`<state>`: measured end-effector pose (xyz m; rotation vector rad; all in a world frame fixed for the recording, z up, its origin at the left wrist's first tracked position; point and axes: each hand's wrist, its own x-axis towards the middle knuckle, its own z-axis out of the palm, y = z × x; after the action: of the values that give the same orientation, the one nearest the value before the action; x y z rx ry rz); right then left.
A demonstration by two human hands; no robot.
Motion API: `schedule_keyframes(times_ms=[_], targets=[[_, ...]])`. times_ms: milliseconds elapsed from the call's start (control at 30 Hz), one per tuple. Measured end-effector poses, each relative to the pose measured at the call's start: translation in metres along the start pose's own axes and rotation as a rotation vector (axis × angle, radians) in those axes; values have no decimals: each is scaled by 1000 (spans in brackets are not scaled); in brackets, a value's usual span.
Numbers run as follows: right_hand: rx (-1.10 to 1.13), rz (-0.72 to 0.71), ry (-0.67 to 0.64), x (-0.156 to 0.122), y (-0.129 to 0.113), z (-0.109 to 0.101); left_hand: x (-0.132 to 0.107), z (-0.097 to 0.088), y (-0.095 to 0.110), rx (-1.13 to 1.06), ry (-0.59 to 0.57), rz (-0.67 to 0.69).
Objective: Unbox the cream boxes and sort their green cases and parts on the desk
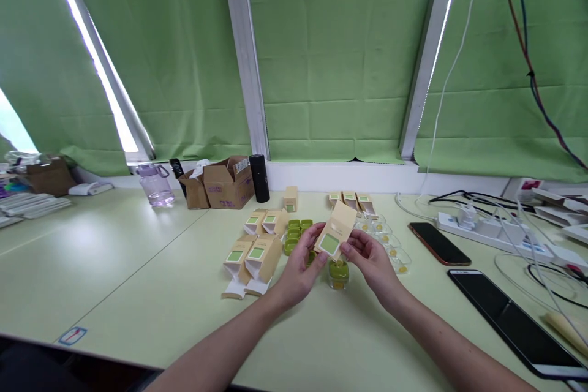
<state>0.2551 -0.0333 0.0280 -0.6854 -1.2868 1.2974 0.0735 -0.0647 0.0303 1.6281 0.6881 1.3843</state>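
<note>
Between both hands I hold a small beige paper box (338,231), tilted, with a green square on its face. My left hand (301,272) grips its lower left side, and my right hand (374,262) pinches its right edge. Just below it stands a small clear jar with a green lid (339,274). Behind my left hand sit several green lids (294,234), partly hidden. Several clear plastic cups (397,257) with yellow spots stand behind my right hand. To the left stand several open beige boxes (264,254) with their flaps out.
More beige boxes (349,199) stand at the back, with one separate box (290,198). A cardboard carton (227,184), black cylinder (260,177) and clear bottle (155,185) line the back left. At right lie a phone (440,244), tablet (514,318) and power strip (493,234) with cables.
</note>
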Motion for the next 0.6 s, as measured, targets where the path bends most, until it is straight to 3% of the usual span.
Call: schedule_keyframes(times_ms=[367, 600], targets=[[16, 39, 22, 4, -2, -4, -4, -2, -2, -17, -71, -18], [53, 53, -9, 5, 3, -5, -3, -1, -1, -2, -45, -4]])
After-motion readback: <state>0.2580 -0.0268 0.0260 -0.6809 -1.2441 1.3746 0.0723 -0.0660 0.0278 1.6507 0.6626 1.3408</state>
